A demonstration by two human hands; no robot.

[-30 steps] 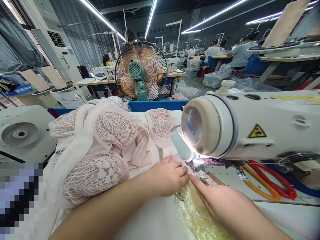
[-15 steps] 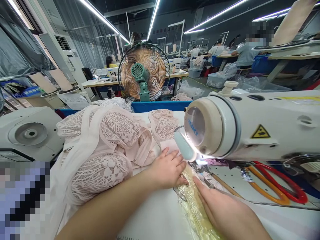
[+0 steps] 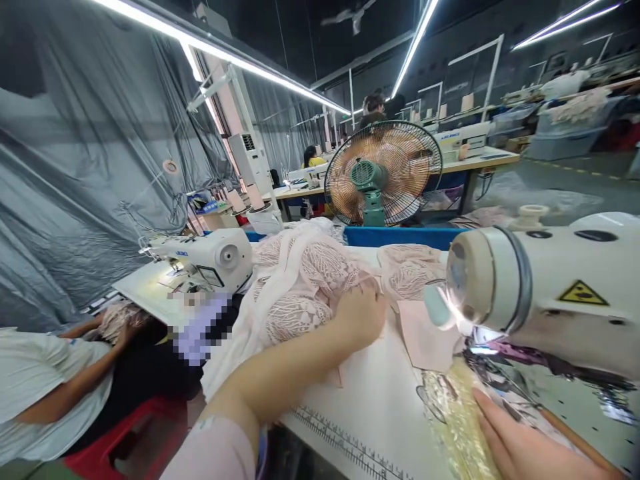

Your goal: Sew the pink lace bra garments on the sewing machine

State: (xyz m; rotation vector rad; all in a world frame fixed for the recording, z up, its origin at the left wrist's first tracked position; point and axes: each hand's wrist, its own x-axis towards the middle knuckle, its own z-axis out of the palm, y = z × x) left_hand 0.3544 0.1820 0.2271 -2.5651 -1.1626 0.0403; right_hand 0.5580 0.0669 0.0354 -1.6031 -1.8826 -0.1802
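Observation:
My left hand (image 3: pixel 361 312), its fingers curled, is at the right edge of a pile of pale pink lace garments (image 3: pixel 300 317); its fingertips are partly hidden against the fabric. My right hand (image 3: pixel 525 433) lies with straight fingers beside a shiny yellow strip (image 3: pixel 463 427) below the sewing machine head (image 3: pixel 475 280). A flat pale pink fabric piece (image 3: pixel 429 333) sits on the white table (image 3: pixel 375 400) between my hands. Another lace piece (image 3: pixel 407 267) lies farther back.
A person in a white shirt (image 3: pixel 40 393) works at a second sewing machine (image 3: pixel 210 260) on the left. A green fan (image 3: pixel 373 175) stands behind the blue edge (image 3: pixel 400 235). A printed ruler (image 3: pixel 350 443) runs along the near table edge.
The view has swung left. My left hand has moved from the yellow strip and pink fabric to the lace pile, its fingers now curled. My right hand remains beside the strip.

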